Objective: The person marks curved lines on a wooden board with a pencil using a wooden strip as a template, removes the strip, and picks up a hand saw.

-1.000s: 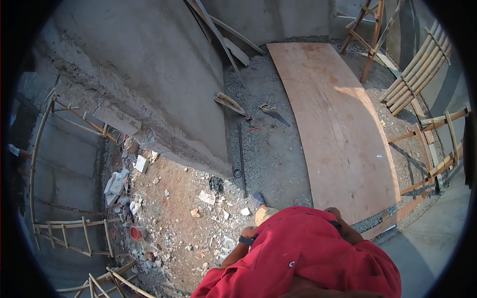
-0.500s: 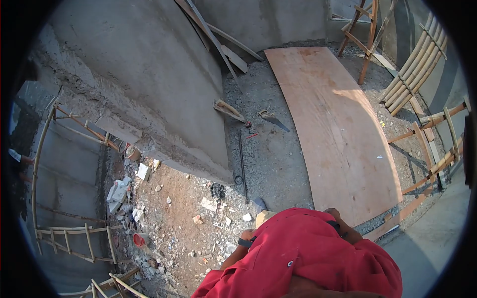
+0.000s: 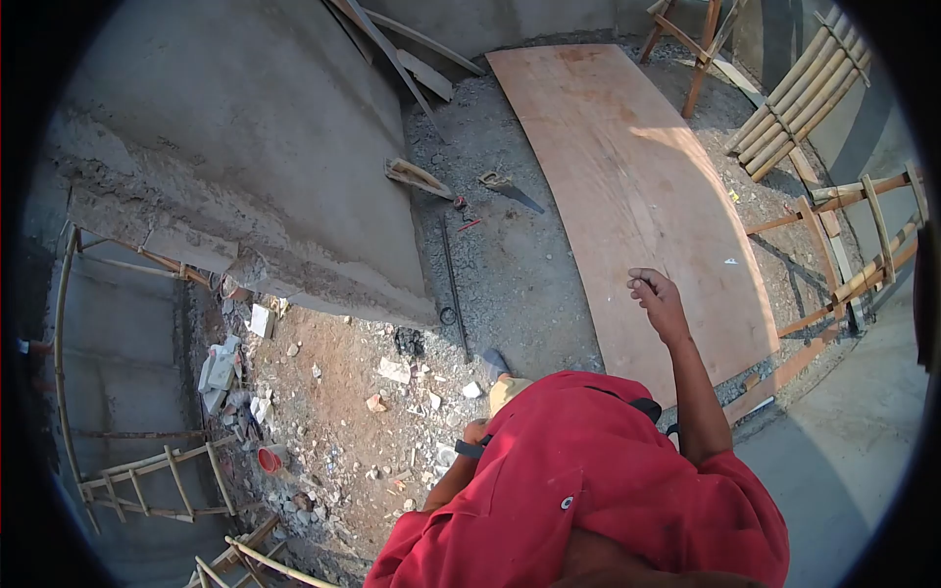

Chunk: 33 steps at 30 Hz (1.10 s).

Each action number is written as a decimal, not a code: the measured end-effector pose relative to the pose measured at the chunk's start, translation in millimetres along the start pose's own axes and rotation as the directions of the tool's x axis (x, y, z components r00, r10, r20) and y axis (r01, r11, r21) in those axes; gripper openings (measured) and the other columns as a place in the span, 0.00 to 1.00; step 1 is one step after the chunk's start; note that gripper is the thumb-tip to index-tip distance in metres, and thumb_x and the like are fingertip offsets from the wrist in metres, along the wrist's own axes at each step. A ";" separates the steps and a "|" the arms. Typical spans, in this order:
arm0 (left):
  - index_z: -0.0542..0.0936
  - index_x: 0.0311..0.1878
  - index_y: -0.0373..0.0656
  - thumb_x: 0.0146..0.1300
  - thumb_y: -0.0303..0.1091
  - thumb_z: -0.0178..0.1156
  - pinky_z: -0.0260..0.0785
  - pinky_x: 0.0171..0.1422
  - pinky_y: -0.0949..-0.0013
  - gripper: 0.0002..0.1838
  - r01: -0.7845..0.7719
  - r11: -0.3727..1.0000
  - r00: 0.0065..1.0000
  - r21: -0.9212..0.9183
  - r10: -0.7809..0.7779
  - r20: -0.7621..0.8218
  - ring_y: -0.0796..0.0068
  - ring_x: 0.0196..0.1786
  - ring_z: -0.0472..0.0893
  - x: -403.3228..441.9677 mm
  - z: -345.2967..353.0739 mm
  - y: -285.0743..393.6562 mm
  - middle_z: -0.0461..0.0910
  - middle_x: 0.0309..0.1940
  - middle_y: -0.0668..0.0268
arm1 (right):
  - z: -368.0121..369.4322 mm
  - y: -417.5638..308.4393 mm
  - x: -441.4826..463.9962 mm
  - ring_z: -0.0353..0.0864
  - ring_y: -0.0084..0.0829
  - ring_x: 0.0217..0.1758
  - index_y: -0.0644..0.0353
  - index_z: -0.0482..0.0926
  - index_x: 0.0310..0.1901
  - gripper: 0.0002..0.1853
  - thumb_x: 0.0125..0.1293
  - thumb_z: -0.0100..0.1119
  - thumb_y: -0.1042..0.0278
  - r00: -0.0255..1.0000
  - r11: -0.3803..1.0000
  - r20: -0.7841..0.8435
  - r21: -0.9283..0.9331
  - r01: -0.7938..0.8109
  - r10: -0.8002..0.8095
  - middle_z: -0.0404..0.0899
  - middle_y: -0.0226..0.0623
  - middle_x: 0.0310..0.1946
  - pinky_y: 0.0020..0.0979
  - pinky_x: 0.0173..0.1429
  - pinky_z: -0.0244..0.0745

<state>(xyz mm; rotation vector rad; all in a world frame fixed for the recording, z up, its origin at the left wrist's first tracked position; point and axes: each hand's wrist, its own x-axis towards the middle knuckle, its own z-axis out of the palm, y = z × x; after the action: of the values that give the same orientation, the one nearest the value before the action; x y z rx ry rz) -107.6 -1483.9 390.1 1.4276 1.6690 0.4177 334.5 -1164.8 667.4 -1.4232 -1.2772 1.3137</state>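
Observation:
My right hand is held out in front of me, above the near part of a large plywood sheet. Its fingers are loosely bent and slightly apart, and I see nothing in them. My left hand hangs at my left side by my trousers, with a dark band at the wrist; its fingers are mostly hidden by my red shirt. Left of the sheet, a handsaw lies on the gravelly floor. A wooden float-like tool is near the wall, with a small red-handled item close by.
A long dark rod lies on the floor beside the wall end. Rubble and broken blocks cover the left ground, with a red bucket. A bamboo panel and wooden trestles stand at the right.
My right hand has risen from beside my body and reached forward over the plywood sheet. The view has tilted slightly, so the scene sits higher and further left.

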 end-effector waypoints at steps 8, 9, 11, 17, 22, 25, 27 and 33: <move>0.88 0.48 0.35 0.70 0.49 0.62 0.78 0.52 0.57 0.23 0.386 0.911 0.919 -0.146 -0.394 -0.029 0.57 0.45 0.89 12.3 -26.6 70.4 0.90 0.40 0.48 | -48.2 -388.1 -65.3 0.84 0.33 0.55 0.64 0.79 0.65 0.31 0.76 0.56 0.43 0.045 0.060 0.063 0.258 0.964 -0.997 0.85 0.42 0.53 0.36 0.64 0.76; 0.88 0.51 0.36 0.71 0.48 0.62 0.78 0.53 0.58 0.23 0.407 0.904 0.909 -0.129 -0.415 -0.039 0.56 0.46 0.89 10.9 -32.7 90.8 0.90 0.42 0.48 | -41.9 -405.9 -69.5 0.84 0.33 0.55 0.64 0.79 0.65 0.31 0.76 0.56 0.43 -0.042 -0.002 0.152 0.252 0.968 -0.988 0.85 0.42 0.53 0.36 0.64 0.76; 0.87 0.53 0.34 0.71 0.49 0.61 0.78 0.55 0.59 0.24 0.469 0.863 0.881 -0.187 -0.472 0.033 0.56 0.50 0.89 14.2 -33.1 85.6 0.90 0.45 0.49 | -25.7 -426.5 -68.0 0.84 0.33 0.55 0.64 0.78 0.65 0.31 0.76 0.56 0.43 -0.136 -0.061 0.334 0.226 0.972 -0.933 0.85 0.42 0.53 0.36 0.64 0.76; 0.88 0.52 0.36 0.69 0.53 0.61 0.78 0.54 0.60 0.27 0.439 0.860 0.887 -0.259 -0.461 -0.028 0.58 0.48 0.89 7.7 -23.3 80.5 0.90 0.45 0.49 | 1.4 -422.8 -53.8 0.84 0.33 0.56 0.63 0.78 0.66 0.31 0.76 0.56 0.44 -0.118 -0.051 0.624 0.124 0.991 -0.773 0.85 0.42 0.54 0.37 0.64 0.76; 0.89 0.52 0.40 0.68 0.56 0.62 0.78 0.52 0.60 0.27 0.484 0.860 0.875 -0.161 -0.479 0.072 0.59 0.46 0.89 -8.0 -2.8 18.9 0.90 0.42 0.52 | 1.8 -418.5 -43.6 0.84 0.33 0.56 0.63 0.78 0.66 0.30 0.76 0.56 0.44 -0.071 -0.014 0.672 0.089 0.996 -0.737 0.85 0.42 0.54 0.37 0.64 0.76; 0.89 0.51 0.41 0.67 0.56 0.62 0.78 0.53 0.61 0.26 0.498 0.829 0.864 -0.255 -0.500 0.059 0.62 0.46 0.88 13.9 22.8 3.8 0.90 0.42 0.53 | 3.2 -415.6 -44.2 0.84 0.33 0.56 0.63 0.78 0.66 0.30 0.76 0.56 0.45 -0.056 -0.011 0.704 0.069 0.998 -0.708 0.85 0.42 0.54 0.37 0.64 0.76; 0.89 0.51 0.41 0.67 0.55 0.63 0.78 0.54 0.62 0.26 0.464 0.853 0.879 -0.240 -0.477 0.006 0.64 0.46 0.88 -14.2 12.8 -3.4 0.90 0.42 0.53 | 0.2 -418.8 -39.2 0.83 0.33 0.56 0.63 0.78 0.66 0.30 0.76 0.56 0.45 -0.045 0.007 0.695 0.071 0.997 -0.718 0.85 0.42 0.54 0.37 0.64 0.75; 0.78 0.66 0.37 0.72 0.45 0.63 0.74 0.39 0.72 0.26 0.312 0.576 0.831 -0.755 -0.551 -0.077 0.75 0.40 0.80 38.9 -72.2 103.6 0.82 0.47 0.67 | 15.6 -417.3 -39.2 0.83 0.33 0.57 0.63 0.78 0.66 0.30 0.76 0.56 0.45 -0.009 0.029 0.769 0.036 0.999 -0.639 0.84 0.42 0.55 0.37 0.65 0.75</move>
<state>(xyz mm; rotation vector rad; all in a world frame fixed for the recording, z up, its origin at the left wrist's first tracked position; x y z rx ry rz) -97.7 -1398.8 490.7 0.3336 1.7332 0.9209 257.1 -1132.9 1078.4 0.0254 -2.5807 0.3092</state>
